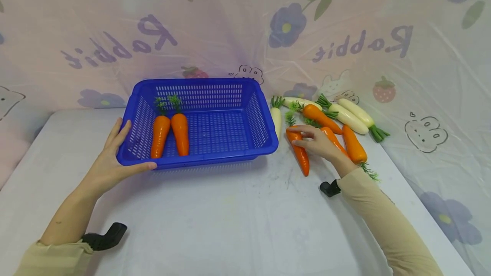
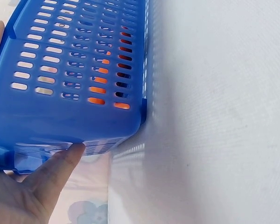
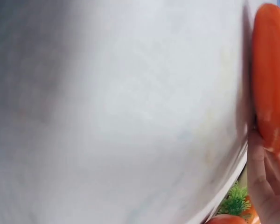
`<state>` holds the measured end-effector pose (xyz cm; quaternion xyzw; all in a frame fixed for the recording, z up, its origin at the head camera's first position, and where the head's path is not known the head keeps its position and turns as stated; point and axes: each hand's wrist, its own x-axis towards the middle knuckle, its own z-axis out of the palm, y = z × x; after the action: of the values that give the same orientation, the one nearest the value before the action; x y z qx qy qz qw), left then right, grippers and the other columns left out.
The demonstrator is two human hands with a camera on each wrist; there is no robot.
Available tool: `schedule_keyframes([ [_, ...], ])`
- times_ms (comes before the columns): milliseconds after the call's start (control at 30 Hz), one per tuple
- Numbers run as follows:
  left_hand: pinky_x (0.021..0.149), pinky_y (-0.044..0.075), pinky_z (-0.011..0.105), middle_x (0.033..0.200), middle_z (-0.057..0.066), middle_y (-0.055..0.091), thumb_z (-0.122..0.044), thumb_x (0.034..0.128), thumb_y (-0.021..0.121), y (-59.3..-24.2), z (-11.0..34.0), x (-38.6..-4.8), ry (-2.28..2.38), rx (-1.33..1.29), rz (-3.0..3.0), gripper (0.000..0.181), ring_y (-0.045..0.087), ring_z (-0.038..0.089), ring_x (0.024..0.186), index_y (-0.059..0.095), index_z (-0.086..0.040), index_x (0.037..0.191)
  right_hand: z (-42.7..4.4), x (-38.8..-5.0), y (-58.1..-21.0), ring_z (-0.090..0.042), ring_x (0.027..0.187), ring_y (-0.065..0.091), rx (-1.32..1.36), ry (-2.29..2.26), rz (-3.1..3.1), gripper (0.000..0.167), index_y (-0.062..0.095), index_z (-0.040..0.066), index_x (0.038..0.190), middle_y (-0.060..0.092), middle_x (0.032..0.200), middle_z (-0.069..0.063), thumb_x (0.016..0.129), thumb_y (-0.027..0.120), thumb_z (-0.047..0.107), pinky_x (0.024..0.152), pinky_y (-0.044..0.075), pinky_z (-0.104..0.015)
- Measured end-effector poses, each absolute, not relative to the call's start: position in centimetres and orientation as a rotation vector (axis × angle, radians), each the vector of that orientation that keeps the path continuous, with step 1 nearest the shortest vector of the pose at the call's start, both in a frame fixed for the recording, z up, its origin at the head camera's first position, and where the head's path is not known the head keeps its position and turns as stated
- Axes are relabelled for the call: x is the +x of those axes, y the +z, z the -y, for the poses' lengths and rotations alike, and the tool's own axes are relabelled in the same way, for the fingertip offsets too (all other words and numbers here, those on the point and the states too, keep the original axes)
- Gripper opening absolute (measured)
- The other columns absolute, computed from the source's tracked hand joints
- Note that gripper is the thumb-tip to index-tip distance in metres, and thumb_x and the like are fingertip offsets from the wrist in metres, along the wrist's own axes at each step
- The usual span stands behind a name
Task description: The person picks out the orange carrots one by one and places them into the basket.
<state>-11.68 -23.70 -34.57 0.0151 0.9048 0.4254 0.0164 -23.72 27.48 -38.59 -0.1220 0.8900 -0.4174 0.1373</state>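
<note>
A blue plastic basket with slotted walls stands on the table. Two orange carrots, one at the left and one beside it, lie inside with their green tops toward the back. My left hand grips the basket's near left corner, thumb along the front rim and fingers at the left side. To the right of the basket, my right hand pinches another carrot near its leafy end. That carrot's tip points toward me; in the right wrist view its orange body fills the right edge.
Behind and right of my right hand lie more carrots and several white radishes with green tops. One radish rests close to the basket's right wall. A printed curtain hangs behind the white table.
</note>
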Motion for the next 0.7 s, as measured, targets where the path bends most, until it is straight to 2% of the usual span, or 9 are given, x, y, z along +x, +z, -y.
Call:
schedule_keyframes([
  [200, 0.102, 0.003, 0.079, 0.159, -0.005, -0.024, -0.036, 0.0783, 0.078, -34.7, 23.7, -11.7, 1.337, 0.052, -2.811, 0.113, -0.016, 0.044, 0.144, -0.007, -0.031, 0.153, -27.2, -23.7, -38.5, -0.04, 0.13, 0.041, -0.361, -1.227, -2.574, 0.044, 0.056, 0.015, 0.136, 0.047, 0.144, -0.013, 0.092, 0.064, 0.019, 0.105, 0.038, -0.059],
  [433, 0.102, 0.005, 0.079, 0.159, -0.004, -0.024, -0.036, 0.0779, 0.078, -34.6, 23.8, -11.7, 1.325, 0.057, -2.819, 0.114, -0.014, 0.045, 0.144, -0.007, -0.031, 0.153, -27.1, -23.6, -38.3, -0.038, 0.132, 0.039, -0.425, -1.276, -2.587, 0.045, 0.054, 0.008, 0.136, 0.046, 0.143, -0.017, 0.092, 0.064, 0.014, 0.108, 0.033, -0.06],
  [600, 0.102, 0.005, 0.079, 0.159, -0.004, -0.024, -0.036, 0.0779, 0.078, -34.6, 23.7, -11.7, 1.327, 0.057, -2.816, 0.114, -0.015, 0.045, 0.144, -0.007, -0.03, 0.153, -27.2, -23.6, -37.5, -0.037, 0.129, 0.043, -0.435, -1.244, -2.649, 0.045, 0.057, 0.016, 0.135, 0.047, 0.143, -0.012, 0.091, 0.066, 0.02, 0.106, 0.037, -0.058],
  [700, 0.103, 0.003, 0.079, 0.159, -0.005, -0.024, -0.035, 0.0781, 0.078, -34.6, 23.8, -11.7, 1.342, 0.065, -2.813, 0.113, -0.015, 0.044, 0.144, -0.007, -0.031, 0.153, -27.1, -23.8, -37.1, -0.035, 0.13, 0.043, -0.494, -1.258, -2.678, 0.044, 0.059, 0.015, 0.133, 0.049, 0.141, -0.012, 0.09, 0.068, 0.019, 0.107, 0.037, -0.058],
])
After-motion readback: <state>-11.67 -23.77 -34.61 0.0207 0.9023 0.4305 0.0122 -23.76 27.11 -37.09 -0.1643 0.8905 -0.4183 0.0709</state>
